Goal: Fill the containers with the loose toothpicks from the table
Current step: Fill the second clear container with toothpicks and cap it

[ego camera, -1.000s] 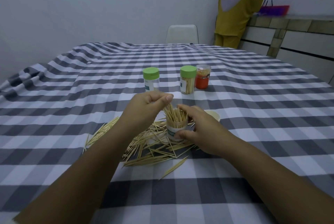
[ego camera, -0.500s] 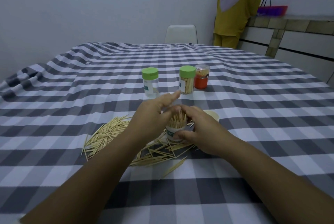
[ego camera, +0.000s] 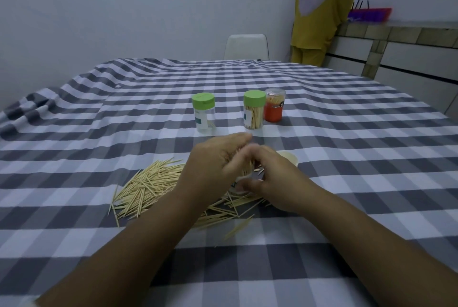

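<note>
A heap of loose toothpicks [ego camera: 148, 185] lies on the checked tablecloth [ego camera: 347, 148], spreading under both my forearms. My right hand [ego camera: 280, 177] grips a small open container [ego camera: 234, 186] standing in the heap, its thumb across the front. Toothpicks [ego camera: 247, 170] stick up out of it. My left hand [ego camera: 213, 165] hovers over its mouth with fingers stretched out, touching the toothpick tops; it is blurred. Behind stand a nearly empty green-lidded jar [ego camera: 203, 114], a full green-lidded jar [ego camera: 254, 113] and a red-labelled container [ego camera: 273, 108].
A cream lid [ego camera: 290, 158] lies just behind my right hand. A white chair [ego camera: 246, 46] stands at the table's far edge. A person in yellow [ego camera: 319, 14] stands at a counter [ego camera: 396, 41] at the back right, where a purple tray [ego camera: 369, 14] sits.
My left hand, which pinched toothpicks above the container, has let go and lowered with spread fingers over the toothpick tops. The sticks sit deeper in the container. My right hand keeps its hold.
</note>
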A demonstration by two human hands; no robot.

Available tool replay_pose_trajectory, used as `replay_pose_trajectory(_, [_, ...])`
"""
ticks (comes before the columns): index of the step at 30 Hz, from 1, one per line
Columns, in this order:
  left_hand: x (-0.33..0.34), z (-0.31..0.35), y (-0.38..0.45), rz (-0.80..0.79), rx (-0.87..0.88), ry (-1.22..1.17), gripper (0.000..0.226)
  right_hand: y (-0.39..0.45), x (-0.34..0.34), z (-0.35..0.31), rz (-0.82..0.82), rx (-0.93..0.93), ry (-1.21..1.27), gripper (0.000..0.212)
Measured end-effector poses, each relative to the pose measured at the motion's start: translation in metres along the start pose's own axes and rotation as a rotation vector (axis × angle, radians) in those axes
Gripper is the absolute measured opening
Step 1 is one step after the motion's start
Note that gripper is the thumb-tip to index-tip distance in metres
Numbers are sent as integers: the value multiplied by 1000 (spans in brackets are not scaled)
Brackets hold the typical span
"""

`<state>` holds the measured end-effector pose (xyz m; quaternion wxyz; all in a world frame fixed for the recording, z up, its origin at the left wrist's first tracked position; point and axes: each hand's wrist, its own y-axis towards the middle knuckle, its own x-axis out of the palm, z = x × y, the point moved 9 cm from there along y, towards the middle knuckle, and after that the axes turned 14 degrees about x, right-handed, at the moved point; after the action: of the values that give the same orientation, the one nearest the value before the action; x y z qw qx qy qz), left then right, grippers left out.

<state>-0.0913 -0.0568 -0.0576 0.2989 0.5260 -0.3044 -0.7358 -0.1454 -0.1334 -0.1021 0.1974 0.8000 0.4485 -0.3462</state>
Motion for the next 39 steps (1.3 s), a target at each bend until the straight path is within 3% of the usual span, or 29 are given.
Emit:
replay_pose_trajectory(4, [-1, 1, -1, 9, 43, 132, 39, 0, -1, 1, 1, 0, 5, 62])
replay_pose_trajectory(8, [-6, -16, -4, 18, -75, 160, 41, -2, -1, 1, 1, 8, -3, 71])
replay_pose_trajectory(14, [3, 2, -2, -17, 43, 140, 26, 0, -4, 0, 30, 0, 13, 55])
replay_pose_trajectory(19, [5, -9, -8, -60, -28, 204, 57, 2, -7, 6, 51, 48, 0, 70])
replay_pose_trajectory(22, [13, -30, -17, -160, -289, 69, 69, 3, -6, 8, 53, 67, -25, 73])
replay_pose_trajectory(24, [17, -34, -22, -156, -366, -29, 67, 2, -6, 7, 52, 69, -27, 73])
replay_pose_trajectory(28, [16, -32, -19, -90, -363, -161, 59, 3, -6, 7, 49, 69, -17, 72])
replay_pose_trajectory(33, [19, -42, -20, 122, -527, -604, 31, 2, -7, 6, 46, 46, -22, 71])
replay_pose_trajectory(36, [14, -45, -16, 166, -509, -633, 32, 3, -6, 6, 45, 49, -20, 73])
replay_pose_trajectory(39, [6, -40, -11, 58, -379, -436, 28, 4, -6, 7, 45, 55, -23, 73])
